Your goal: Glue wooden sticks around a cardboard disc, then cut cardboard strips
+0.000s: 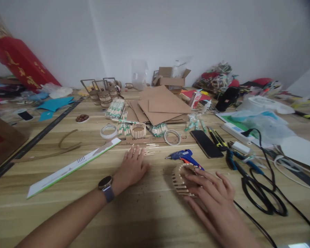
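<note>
My left hand (132, 168), a watch on its wrist, lies on the wooden table (134, 213) with its fingers reaching onto several short loose wooden sticks (147, 149). Whether the fingertips pinch a stick is hidden. My right hand (212, 196) rests with spread fingers on a small round basket of wooden sticks on a cardboard base (182, 178), lying on its side. A blue glue gun (184, 156) lies just behind the basket.
A white and green ruler (72, 166) lies at left. A black phone (206, 143), box cutter (217, 137), scissors (258, 186) and black cables (271, 162) lie at right. Cardboard sheets (160, 105), stick bundles (115, 108), tape rolls (172, 137) and finished baskets (104, 97) sit further back.
</note>
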Available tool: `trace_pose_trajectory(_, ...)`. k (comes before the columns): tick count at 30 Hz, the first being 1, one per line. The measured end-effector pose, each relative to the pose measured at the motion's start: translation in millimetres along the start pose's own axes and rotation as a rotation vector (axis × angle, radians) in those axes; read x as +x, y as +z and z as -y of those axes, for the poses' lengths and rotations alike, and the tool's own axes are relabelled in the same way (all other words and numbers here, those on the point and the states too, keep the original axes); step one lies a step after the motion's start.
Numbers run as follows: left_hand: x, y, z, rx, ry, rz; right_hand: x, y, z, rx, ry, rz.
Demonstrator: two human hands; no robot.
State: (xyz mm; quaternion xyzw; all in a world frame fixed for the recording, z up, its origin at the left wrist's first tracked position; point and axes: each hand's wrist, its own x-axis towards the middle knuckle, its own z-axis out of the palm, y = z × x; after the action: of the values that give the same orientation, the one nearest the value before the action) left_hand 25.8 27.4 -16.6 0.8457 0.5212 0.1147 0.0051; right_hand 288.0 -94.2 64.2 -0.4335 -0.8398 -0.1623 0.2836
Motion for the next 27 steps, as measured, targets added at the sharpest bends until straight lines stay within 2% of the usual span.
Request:
trace_pose_trajectory(3, 0.0, 1.4, 6.0, -0.007, 0.060, -0.099, 1.1, 2.1, -0.3, 0.008, -0.006, -0.014)
trace_pose_trajectory(7, 8.6, 4.3, 11.5, -0.004, 0.010, -0.162, 2.4, 2.4, 2.0, 0.047, 0.025, -0.028)
trace_pose_trajectory(10, 4.1, 6.4, 8.2, -0.025, 0.030, -0.136, 1.1, 1.6, 1.5, 0.076, 0.057, -0.040)
trace_pose_trajectory(14, -4.3, 1.2, 2.6, -0.054, 0.059, -0.113, -0.8, 0.3, -1.9, 0.046, 0.016, -0.002)
trace_pose_trajectory(17, 11.0, -5.0, 2.4, -0.042, 0.104, -0.108, 2.2, 2.1, 0.0, 0.068, 0.032, -0.008)
trace_pose_trajectory(21, 48.8, -5.5, 1.5, -0.012, 0.374, 0.067, 10.6, 12.4, 9.5, 0.114, 0.062, -0.031)
trace_pose_trajectory(23, 60.3, -3.5, 1.3, 0.012, 0.452, 0.119, 13.9, 19.7, 13.7, 0.146, 0.060, -0.037)
trace_pose_trajectory(25, 61.3, -2.5, 4.7, 0.021, 0.474, 0.132, 15.7, 26.5, 15.8, 0.186, 0.060, -0.035)
trace_pose_trajectory(27, 52.5, -3.3, 13.5, 0.023, 0.459, 0.124, 16.2, 31.4, 16.2, 0.214, 0.059, -0.033)
